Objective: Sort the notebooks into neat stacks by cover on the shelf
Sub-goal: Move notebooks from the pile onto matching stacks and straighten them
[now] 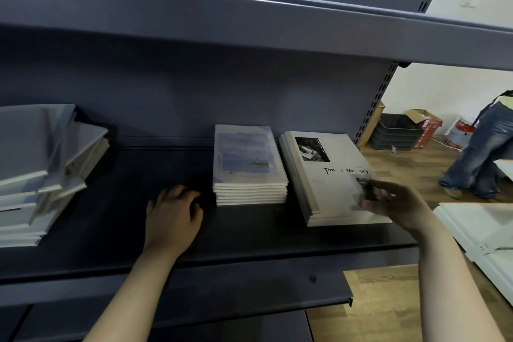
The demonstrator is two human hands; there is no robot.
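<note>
- Only one bit of writing can really be read: "Tim" and "Me ory" in black on the top cover of the right stack (330, 183). The other letters are lost to glare. A small black-and-white photo is printed above it.
- The middle stack (249, 164) is topped by a pale blue cover with a faint landscape picture. Its title is too blurred to be read.
- Both stacks are laid flat on the dark shelf (133, 175), just beside each other and pretty tidy. A messy pile (41, 175) of grey-blue notebooks is slumped at the far left, well apart.
- The left hand (173, 214) is rested on the bare shelf just left of the middle stack, fingers loosely curled, nothing held.
- The right hand (394, 203) is blurred at the near right corner of the right stack, with fingers over the top cover. Whether that cover is pinched or just touched can't be told.
- A person in jeans (483, 147) is seen off to the right.
</note>
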